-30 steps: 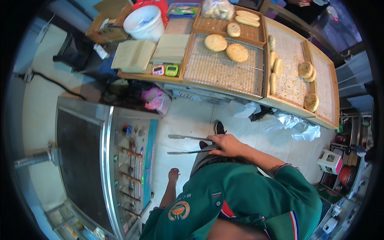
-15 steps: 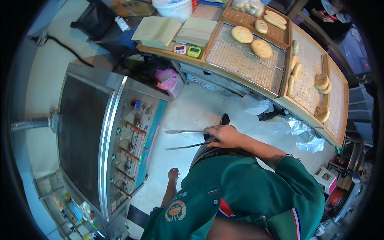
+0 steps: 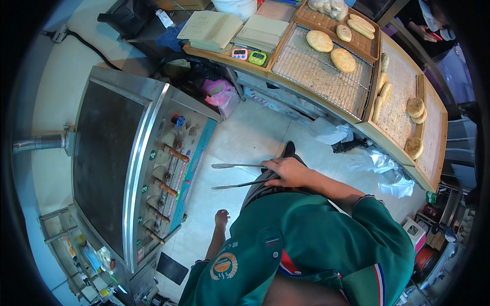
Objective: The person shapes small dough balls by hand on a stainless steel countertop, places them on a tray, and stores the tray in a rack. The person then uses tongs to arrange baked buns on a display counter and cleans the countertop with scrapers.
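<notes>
My right hand (image 3: 289, 172) is closed around the handle end of a pair of metal tongs (image 3: 237, 166). The two arms of the tongs are spread apart and point left over the floor, with nothing between them. My left hand (image 3: 222, 218) hangs low at my side, fingers loosely bent and a little apart, with nothing visible in it. It is nearest to a steel oven (image 3: 109, 163) with a dark top and several wooden handles (image 3: 166, 186) along its front. Neither hand touches the oven.
Ahead, a counter carries a wire rack (image 3: 321, 71) with round flatbreads (image 3: 343, 60), a wicker tray (image 3: 319, 19), wooden trays with more breads (image 3: 414, 107), paper bags (image 3: 212, 30) and two timers (image 3: 256, 58). Plastic bags (image 3: 380, 160) lie below. Another person's hand (image 3: 423, 33) shows far right.
The view has shifted slightly, so the counter sits a bit farther right. A dark mat on the floor shows more fully. Both hands and the tongs keep nearly the same pose.
</notes>
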`<state>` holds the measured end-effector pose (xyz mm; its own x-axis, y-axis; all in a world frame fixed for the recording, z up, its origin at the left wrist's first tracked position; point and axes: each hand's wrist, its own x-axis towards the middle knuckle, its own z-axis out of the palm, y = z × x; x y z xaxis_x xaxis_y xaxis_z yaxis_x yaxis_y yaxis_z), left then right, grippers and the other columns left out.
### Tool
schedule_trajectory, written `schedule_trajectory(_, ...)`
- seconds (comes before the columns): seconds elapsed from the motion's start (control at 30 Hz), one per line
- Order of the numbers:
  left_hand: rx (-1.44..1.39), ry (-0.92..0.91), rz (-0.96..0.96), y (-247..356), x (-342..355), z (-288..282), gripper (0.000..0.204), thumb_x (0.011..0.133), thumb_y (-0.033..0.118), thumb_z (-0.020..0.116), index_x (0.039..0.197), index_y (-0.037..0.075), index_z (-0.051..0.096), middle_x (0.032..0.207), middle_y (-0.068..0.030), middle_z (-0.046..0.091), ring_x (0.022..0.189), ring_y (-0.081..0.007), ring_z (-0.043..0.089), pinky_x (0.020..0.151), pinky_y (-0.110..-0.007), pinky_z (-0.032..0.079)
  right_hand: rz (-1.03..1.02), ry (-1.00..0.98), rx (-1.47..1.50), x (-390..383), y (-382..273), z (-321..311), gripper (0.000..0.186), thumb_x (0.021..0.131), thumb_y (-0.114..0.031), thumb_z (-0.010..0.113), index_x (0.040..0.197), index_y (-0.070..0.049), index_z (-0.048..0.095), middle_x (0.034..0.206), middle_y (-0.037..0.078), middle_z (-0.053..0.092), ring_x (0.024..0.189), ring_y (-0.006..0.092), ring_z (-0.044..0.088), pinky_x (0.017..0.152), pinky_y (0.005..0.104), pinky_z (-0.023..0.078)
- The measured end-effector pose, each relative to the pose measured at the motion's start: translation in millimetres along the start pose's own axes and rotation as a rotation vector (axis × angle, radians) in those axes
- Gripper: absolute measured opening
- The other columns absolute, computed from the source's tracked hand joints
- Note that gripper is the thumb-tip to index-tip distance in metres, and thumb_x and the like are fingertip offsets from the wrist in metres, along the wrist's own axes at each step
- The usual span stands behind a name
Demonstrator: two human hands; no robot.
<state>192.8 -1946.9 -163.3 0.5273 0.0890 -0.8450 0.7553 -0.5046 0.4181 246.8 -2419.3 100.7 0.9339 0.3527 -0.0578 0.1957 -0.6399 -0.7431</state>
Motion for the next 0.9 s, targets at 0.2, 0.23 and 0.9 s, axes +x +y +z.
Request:
schedule_trajectory(0.2, 0.014, 0.006, 0.065, -5, -1, 7, 0.021, 0.095, 0.016, 0.052, 0.109, 0.005, 0.064, 0.091, -0.0071, 0.068, 0.071, -0.0186, 0.069, 0.049, -0.027, 0.046, 0.000, -0.008, -0.028, 0, -1, 0, 0.065, 0.084, -0.045, 0.074, 0.128, -0.001, 0.055, 0.099, 0.019, 0.067, 0.087, 0.0380, 0.066, 0.077, 0.0434, 0.053)
schedule_trajectory(0.23, 0.041, 0.001, 0.087, -5, -1, 8, 0.021, 0.095, 0.016, 0.052, 0.109, 0.005, 0.064, 0.091, -0.0070, 0.069, 0.071, -0.0186, 0.069, 0.049, -0.027, 0.046, 0.002, -0.009, -0.032, 0, 0, 0, 0.065, 0.084, -0.045, 0.074, 0.128, -0.001, 0.055, 0.099, 0.019, 0.067, 0.087, 0.0380, 0.066, 0.077, 0.0434, 0.053)
schedule_trajectory(0.9, 0.068, 0.041, 0.077, -20, 0, 7, 0.027, 0.087, 0.015, 0.069, 0.109, -0.001, 0.066, 0.093, -0.0101, 0.071, 0.072, -0.0196, 0.070, 0.067, -0.031, 0.055, 0.024, 0.017, -0.085, -4, 8, -2, 0.063, 0.083, -0.043, 0.075, 0.128, -0.003, 0.055, 0.102, 0.017, 0.068, 0.090, 0.0361, 0.067, 0.078, 0.0426, 0.054)
